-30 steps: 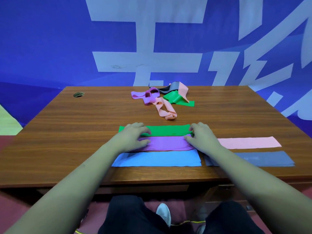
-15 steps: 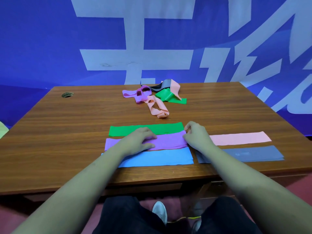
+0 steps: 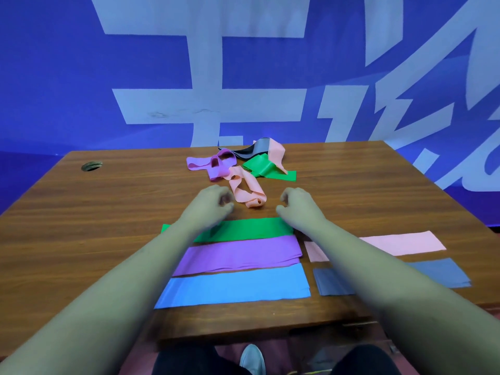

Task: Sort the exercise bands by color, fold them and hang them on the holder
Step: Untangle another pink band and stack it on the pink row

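Observation:
Folded bands lie flat near the table's front edge: a green band (image 3: 243, 229), a purple band (image 3: 240, 254) and a blue band (image 3: 235, 286) in one column, with a pink band (image 3: 400, 242) and a grey band (image 3: 443, 272) to their right. A loose heap lies further back: a peach band (image 3: 247, 192), a crumpled purple band (image 3: 213, 165), a crumpled green band (image 3: 266, 169) and a dark grey band (image 3: 253, 150). My left hand (image 3: 208, 205) and my right hand (image 3: 296, 205) hover past the folded green band, either side of the peach band, fingers loosely curled, holding nothing.
The wooden table (image 3: 108, 212) has a round cable hole (image 3: 91, 165) at its far left corner. A blue wall with large pale characters (image 3: 205, 104) rises right behind it. No holder is in view. My legs and a shoe (image 3: 251, 359) show below the front edge.
Both hands have left the folded purple and green bands and moved forward toward the loose heap, now hovering beside the peach band. The camera view has tilted slightly.

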